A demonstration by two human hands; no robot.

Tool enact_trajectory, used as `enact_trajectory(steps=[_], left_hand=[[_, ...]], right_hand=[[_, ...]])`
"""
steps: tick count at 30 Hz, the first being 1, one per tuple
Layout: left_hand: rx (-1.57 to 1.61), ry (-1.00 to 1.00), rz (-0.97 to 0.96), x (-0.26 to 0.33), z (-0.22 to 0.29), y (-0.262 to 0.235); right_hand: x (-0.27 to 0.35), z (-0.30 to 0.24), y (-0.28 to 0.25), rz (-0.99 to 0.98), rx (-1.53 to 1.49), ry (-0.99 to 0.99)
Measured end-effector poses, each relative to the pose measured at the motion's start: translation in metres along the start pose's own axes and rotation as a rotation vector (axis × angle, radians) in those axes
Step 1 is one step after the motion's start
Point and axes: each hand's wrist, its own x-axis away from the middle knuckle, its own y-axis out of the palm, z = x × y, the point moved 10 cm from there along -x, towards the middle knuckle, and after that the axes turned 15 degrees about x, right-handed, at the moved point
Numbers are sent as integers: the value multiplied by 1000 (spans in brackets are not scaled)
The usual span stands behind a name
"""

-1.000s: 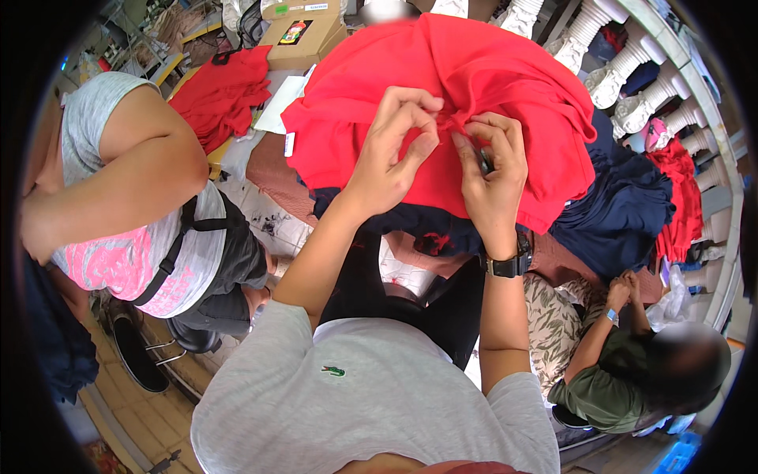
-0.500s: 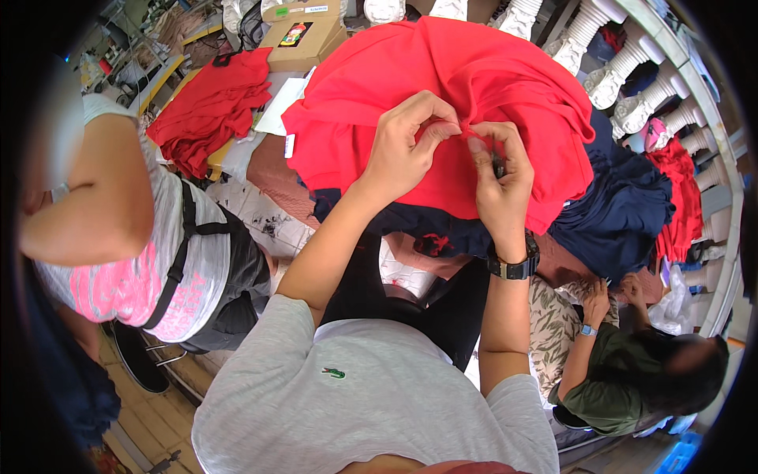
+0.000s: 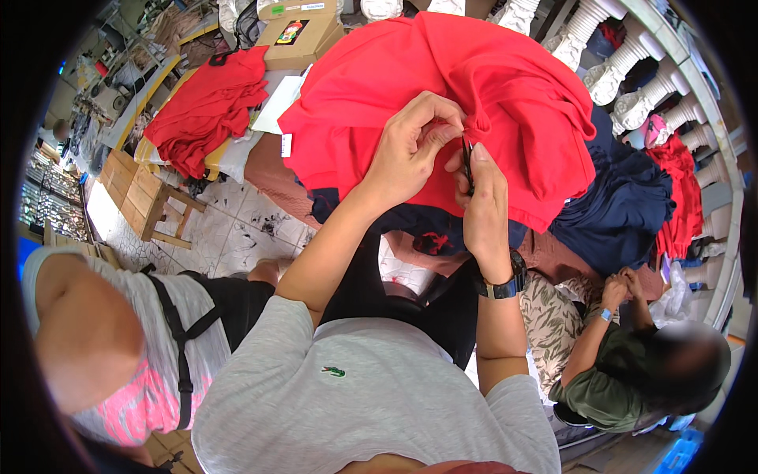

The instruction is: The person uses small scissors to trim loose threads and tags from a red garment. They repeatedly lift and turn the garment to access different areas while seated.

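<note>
A large red garment (image 3: 363, 87) lies spread over the pile in front of me. My left hand (image 3: 410, 150) pinches the red cloth or a thread near its middle, fingertips pressed together. My right hand (image 3: 483, 193) is closed on small dark thread snips (image 3: 467, 164), their blades pointing up at the pinched spot close to my left fingertips. Whether the blades touch cloth or thread is too small to tell. A white tag (image 3: 286, 145) shows at the garment's left edge. Navy cloth (image 3: 608, 201) lies under and to the right of the red.
Another red garment heap (image 3: 209, 107) and a cardboard box (image 3: 300, 35) sit at the far left. A wooden stool (image 3: 146, 197) stands on the tiled floor. White balusters (image 3: 580, 35) line the far right. One co-worker (image 3: 142, 340) is at left, another (image 3: 639, 363) at right.
My right hand has dropped slightly and turned, bringing the snips' blades up beside my left fingertips. The left co-worker has moved down and back, revealing the stool. The right co-worker's hands have come together.
</note>
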Motion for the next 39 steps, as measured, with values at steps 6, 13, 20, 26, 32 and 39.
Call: enact_trajectory(steps=[6, 13, 20, 26, 32, 39], left_hand=[[-47, 58, -12, 0, 5, 2], [-96, 94, -7, 1, 8, 5], [-70, 50, 43, 3, 6, 4], [17, 16, 119, 3, 4, -1], [-209, 118, 130, -1, 23, 6], [-176, 169, 125, -2, 16, 5]], right_hand=[[-7, -9, -6, 109, 140, -100], [-13, 2, -3, 37, -34, -13], [-11, 3, 1, -33, -166, 53], [5, -64, -37, 281, 361, -309], [-19, -41, -31, 248, 273, -394], [-25, -31, -33, 260, 19, -333]])
